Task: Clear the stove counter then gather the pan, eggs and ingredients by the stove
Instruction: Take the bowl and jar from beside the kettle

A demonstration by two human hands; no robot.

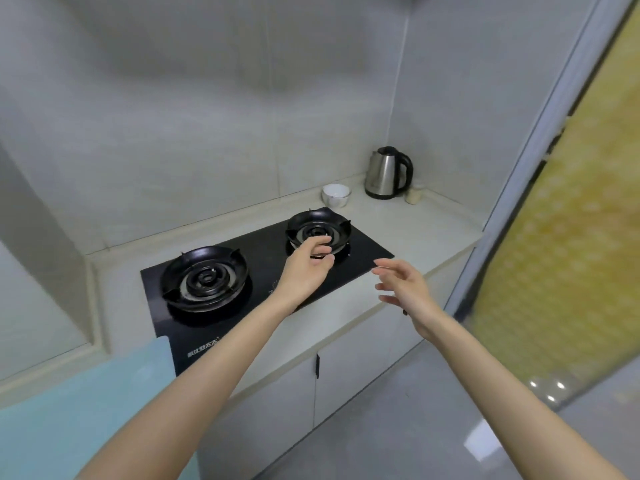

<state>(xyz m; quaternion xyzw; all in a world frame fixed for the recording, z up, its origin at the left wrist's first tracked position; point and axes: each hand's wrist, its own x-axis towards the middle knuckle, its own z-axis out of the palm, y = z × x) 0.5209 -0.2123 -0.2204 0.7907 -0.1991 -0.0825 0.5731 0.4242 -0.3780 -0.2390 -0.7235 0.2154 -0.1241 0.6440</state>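
- Stove (363,252): black glass, two burners, set into the pale surface (426,233) that runs into the tiled corner.
- Left burner (204,278) and right burner (317,230) each have a black ring support, and nothing stands on either.
- Left grip (304,268) (a bare hand, arm stretched out from the lower left) hovers over the front rim of the right burner. Its fingers are loosely extended and a little curved, and it holds nothing.
- Right grip (401,289) hangs over the front edge of the surface, just right of the stove. Its fingers are spread and relaxed, and it is likewise empty.
- The two grips are near each other but apart, and neither visibly touches the stove.
- Kettle (388,173): steel with a black handle and base, upright in the far corner of the surface.
- White bowls (335,195), which look stacked, stand behind the right burner and left of the kettle.
- A small pale jar (414,195) stands just right of the kettle, and its contents are too blurred to tell.
- A light blue cutting board (86,393) lies at the lower left, its corner touching the stove's front-left edge.
- White cabinet doors (346,368) close the front below the surface.
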